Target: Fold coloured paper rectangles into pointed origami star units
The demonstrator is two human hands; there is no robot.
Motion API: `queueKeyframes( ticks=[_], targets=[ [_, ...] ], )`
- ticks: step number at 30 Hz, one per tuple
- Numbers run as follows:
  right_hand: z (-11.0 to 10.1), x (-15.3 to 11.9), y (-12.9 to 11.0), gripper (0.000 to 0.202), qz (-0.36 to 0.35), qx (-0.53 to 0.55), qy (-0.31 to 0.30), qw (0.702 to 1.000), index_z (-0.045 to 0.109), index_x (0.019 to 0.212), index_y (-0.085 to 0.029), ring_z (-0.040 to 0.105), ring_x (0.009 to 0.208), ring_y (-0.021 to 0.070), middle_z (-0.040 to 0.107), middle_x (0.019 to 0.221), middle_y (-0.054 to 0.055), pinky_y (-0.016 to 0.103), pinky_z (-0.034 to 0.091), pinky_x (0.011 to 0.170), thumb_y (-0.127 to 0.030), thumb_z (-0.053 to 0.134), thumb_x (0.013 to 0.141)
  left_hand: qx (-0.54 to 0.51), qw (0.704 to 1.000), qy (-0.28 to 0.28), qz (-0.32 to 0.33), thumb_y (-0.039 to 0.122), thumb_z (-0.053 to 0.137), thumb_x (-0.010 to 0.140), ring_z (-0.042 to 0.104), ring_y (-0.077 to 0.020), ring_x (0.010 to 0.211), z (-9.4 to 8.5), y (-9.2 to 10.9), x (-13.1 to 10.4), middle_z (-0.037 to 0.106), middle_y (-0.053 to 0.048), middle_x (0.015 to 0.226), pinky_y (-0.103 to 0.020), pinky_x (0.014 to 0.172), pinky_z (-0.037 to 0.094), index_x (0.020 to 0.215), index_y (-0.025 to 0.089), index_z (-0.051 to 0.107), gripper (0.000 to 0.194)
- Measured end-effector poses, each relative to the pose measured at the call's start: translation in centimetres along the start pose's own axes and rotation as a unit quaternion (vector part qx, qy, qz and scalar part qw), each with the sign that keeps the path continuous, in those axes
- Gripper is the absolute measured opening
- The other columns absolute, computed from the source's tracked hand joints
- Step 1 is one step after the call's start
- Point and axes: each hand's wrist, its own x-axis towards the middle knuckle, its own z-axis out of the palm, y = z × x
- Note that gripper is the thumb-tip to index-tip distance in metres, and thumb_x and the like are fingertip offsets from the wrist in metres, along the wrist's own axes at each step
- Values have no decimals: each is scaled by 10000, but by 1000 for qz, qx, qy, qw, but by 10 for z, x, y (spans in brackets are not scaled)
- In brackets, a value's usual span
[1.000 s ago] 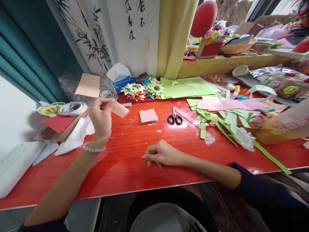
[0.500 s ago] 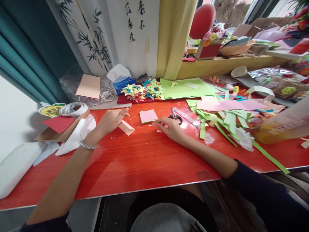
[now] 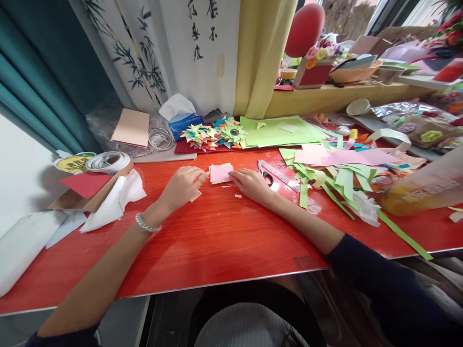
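Now, on the red table (image 3: 217,241), a small peach paper (image 3: 196,196) lies partly hidden by the left hand (image 3: 183,187). Its fingers are curved near the left edge of a pink-topped paper stack (image 3: 221,173); I cannot tell if they hold something. The right hand (image 3: 251,183) has its fingers narrow, at the stack's right edge; whether they grip it is unclear. Just beyond are black-handled scissors (image 3: 268,179), and farther, green sheets (image 3: 278,135).
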Motion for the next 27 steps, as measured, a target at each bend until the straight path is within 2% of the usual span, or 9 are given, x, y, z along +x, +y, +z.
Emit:
queueKeyframes(
  ticks=[3, 6, 10, 14, 16, 19, 22, 24, 27],
  targets=[
    [-1, 0, -1, 345, -10, 12, 5, 1000, 611, 1205, -86, 653, 984, 244, 690, 1099, 159, 335, 467, 873, -253, 452, 949, 63, 996, -16, 67, 263, 406, 954, 592, -224, 1106, 17, 3, -5, 652, -124, 1170, -412, 1046, 390, 1139, 100, 584, 304],
    [-1, 1, 0, 284, -31, 30, -4, 999, 670, 1099, -77, 673, 902, 234, 731, 913, 147, 384, 401, 973, -136, 457, 920, 95, 992, -29, 82, 245, 440, 944, 553, -229, 1184, 29, 7, -9, 603, -151, 1257, -412, 1091, 359, 1225, 64, 522, 345],
    [-5, -1, -6, 243, -27, 82, 3, 996, 692, 1036, -109, 671, 930, 228, 737, 904, 125, 385, 390, 992, -125, 494, 895, 126, 988, -37, 85, 250, 436, 947, 601, -234, 1087, 35, 8, -14, 640, -155, 1174, -408, 1009, 435, 1221, 64, 520, 342],
    [-15, -8, -16, 264, 52, 165, 41, 984, 636, 1088, -135, 688, 841, 163, 741, 879, 69, 281, 504, 797, -177, 424, 936, 145, 983, -53, 101, 198, 374, 960, 624, -241, 928, 32, 8, -15, 677, -133, 949, -372, 813, 504, 1165, 86, 565, 301],
    [-21, -11, -19, 245, 133, 267, 55, 953, 629, 1056, -145, 682, 732, 130, 725, 772, 33, 239, 511, 718, -188, 425, 927, 150, 981, -57, 110, 177, 339, 966, 618, -231, 854, 29, 10, -14, 669, -120, 867, -358, 768, 496, 1152, 79, 575, 316],
    [-31, -13, -19, 191, 262, 438, 9, 860, 630, 976, -142, 622, 537, 112, 646, 573, -12, 228, 505, 604, -193, 471, 884, 155, 979, -32, 132, 272, 377, 969, 616, -230, 879, 28, 14, -14, 674, -148, 993, -363, 792, 479, 1184, 62, 555, 349],
    [-39, -15, -19, 195, 301, 500, -80, 808, 637, 918, -112, 591, 424, 126, 602, 476, -4, 234, 501, 482, -223, 481, 879, 187, 971, 5, 146, 359, 441, 945, 620, -234, 889, 31, 17, -14, 673, -156, 1029, -350, 756, 470, 1216, 49, 537, 423],
    [-43, -16, -19, 213, 309, 525, -132, 782, 640, 894, -106, 611, 429, 136, 624, 495, 21, 241, 525, 473, -264, 499, 886, 213, 965, 11, 152, 299, 418, 958, 617, -229, 816, 33, 17, -13, 681, -130, 887, -341, 692, 454, 1205, 43, 551, 380],
    [-45, -17, -20, 266, 333, 580, -194, 717, 621, 897, -109, 619, 434, 117, 694, 636, 66, 246, 566, 505, -363, 544, 890, 226, 958, -5, 177, 153, 349, 961, 604, -227, 773, 31, 18, -13, 668, -107, 785, -346, 661, 433, 1169, 44, 578, 328]
  ],
)
